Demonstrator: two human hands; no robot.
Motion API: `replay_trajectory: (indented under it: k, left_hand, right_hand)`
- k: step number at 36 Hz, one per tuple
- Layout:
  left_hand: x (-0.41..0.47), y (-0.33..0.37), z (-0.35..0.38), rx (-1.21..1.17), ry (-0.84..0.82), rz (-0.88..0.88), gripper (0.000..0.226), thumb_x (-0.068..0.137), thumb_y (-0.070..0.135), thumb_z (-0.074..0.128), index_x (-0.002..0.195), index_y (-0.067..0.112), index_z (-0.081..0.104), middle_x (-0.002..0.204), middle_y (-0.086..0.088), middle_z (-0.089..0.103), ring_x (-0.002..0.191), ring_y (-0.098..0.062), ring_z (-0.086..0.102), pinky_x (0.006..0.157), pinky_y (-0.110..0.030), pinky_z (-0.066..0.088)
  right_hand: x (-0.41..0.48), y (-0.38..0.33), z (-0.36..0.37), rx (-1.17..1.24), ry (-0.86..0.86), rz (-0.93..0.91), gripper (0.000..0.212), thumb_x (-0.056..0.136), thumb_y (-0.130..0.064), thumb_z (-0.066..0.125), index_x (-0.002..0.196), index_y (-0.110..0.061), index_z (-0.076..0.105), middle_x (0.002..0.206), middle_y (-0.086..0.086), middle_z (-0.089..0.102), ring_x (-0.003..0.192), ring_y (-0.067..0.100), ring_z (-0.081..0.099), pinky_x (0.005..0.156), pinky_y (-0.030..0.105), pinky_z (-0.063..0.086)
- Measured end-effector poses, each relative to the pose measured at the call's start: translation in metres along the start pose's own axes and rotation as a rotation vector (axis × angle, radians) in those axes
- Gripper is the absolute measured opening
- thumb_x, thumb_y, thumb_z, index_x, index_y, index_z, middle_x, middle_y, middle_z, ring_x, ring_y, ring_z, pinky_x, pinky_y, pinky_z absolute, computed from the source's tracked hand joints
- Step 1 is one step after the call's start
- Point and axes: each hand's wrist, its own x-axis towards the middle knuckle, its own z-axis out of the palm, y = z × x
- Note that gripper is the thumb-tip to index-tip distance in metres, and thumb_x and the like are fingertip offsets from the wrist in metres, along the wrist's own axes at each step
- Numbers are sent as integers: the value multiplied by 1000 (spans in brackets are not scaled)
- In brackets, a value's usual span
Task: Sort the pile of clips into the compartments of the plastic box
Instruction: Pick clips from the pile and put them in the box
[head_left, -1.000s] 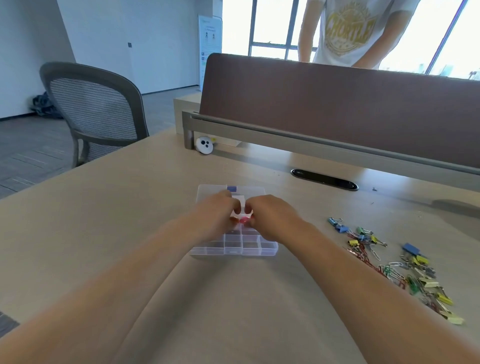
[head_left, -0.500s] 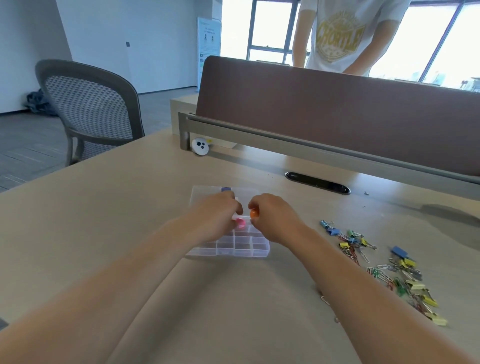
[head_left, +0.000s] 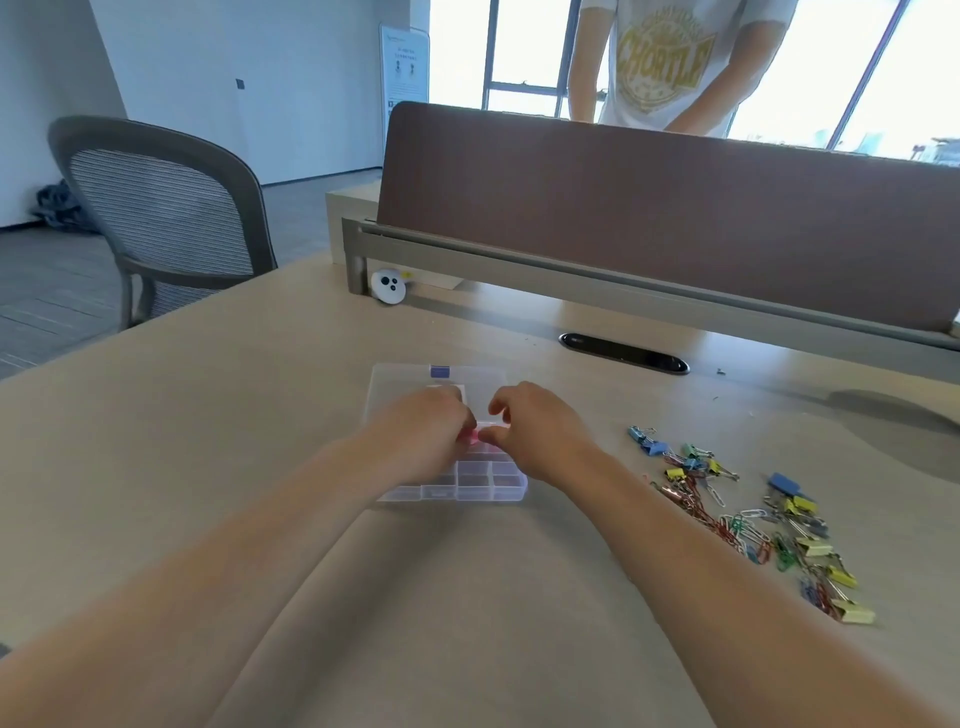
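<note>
- Both of my hands hover over the clear plastic box with small square compartments (head_left: 452, 491), which sits open in the middle of the pale wooden desk (head_left: 467, 597), its see-through lid (head_left: 395, 384) folded away from me.
- My left hand (head_left: 421, 436) has its fingers curled and pinches a small pink clip (head_left: 471, 437) above the middle compartments.
- My right hand (head_left: 540, 431) is curled beside it, thumb close to the pink piece; I cannot tell whether it holds anything.
- The scattered pile of coloured binder clips and paper clips (head_left: 748, 519) lies well apart, to my right.
- Risk 1: my 2 hands crowd the same cells and hide them, so I judge the clip could drop into the wrong compartment.
- Risk 2: the box looks light, and a nudge from a wrist could slide it or shake clips over the low dividers.
- Risk 3: the paper clips look tangled, so 1 pull may drag several.
- Readable writing: the white T-shirt (head_left: 665, 57) on the person behind the partition seems to read "CHORTLE". The standing sign (head_left: 404, 67) is too small to read.
</note>
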Motion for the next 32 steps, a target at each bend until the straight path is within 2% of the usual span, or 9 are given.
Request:
replay_trajectory:
  k: [6,11,16,18,21,26,32]
  left_hand:
    - [0,2,3,-15,24,-19,24,95,25,50,103,18,72,100,-1,59,82,-17,57,71,-24,38]
    - [0,2,6,-19,1,-50,24,93,25,48,93,19,72,91,-1,57,77,-19,57,65,-26,37]
    - [-2,5,6,-25,6,-51,25,94,26,48,89,20,72,89,1,53,77,-18,56,66,-27,39]
    - [-3,8,4,-43,42,-42,22,94,26,49,96,21,71,90,4,53,80,-15,55,69,-25,36]
    - [-6,16,-2,-54,89,-19,27,94,26,51,115,21,67,106,2,59,92,-17,57,77,-26,40]
    - [-10,49,-11,-69,115,37,28,94,27,48,115,23,67,110,2,58,96,-20,58,81,-31,47]
    - [-12,108,-15,-78,124,125,31,95,32,45,120,25,63,113,2,57,103,-20,58,84,-32,47]
  right_hand:
    - [-2,2,-1,-10,-2,24,14,94,-31,60,100,-20,66,100,0,62,87,19,59,81,35,53]
    - [-3,2,0,-13,-9,25,11,94,-25,58,97,-20,68,100,1,64,88,20,60,76,33,51]
    - [-7,2,1,3,1,12,13,94,-20,57,101,-20,68,100,1,63,87,19,60,76,31,51]
    - [-11,3,0,24,20,13,15,94,-21,56,103,-20,69,100,0,62,85,17,60,79,31,53]
    - [-22,8,-9,55,47,9,17,95,-21,53,102,-20,67,101,-1,60,87,17,58,78,31,51]
    - [-55,27,-31,38,34,15,21,97,-27,51,109,-19,66,105,0,61,92,18,58,82,33,51]
    - [-105,61,-64,38,74,132,19,95,-29,52,103,-19,67,106,-1,64,95,19,59,82,34,49]
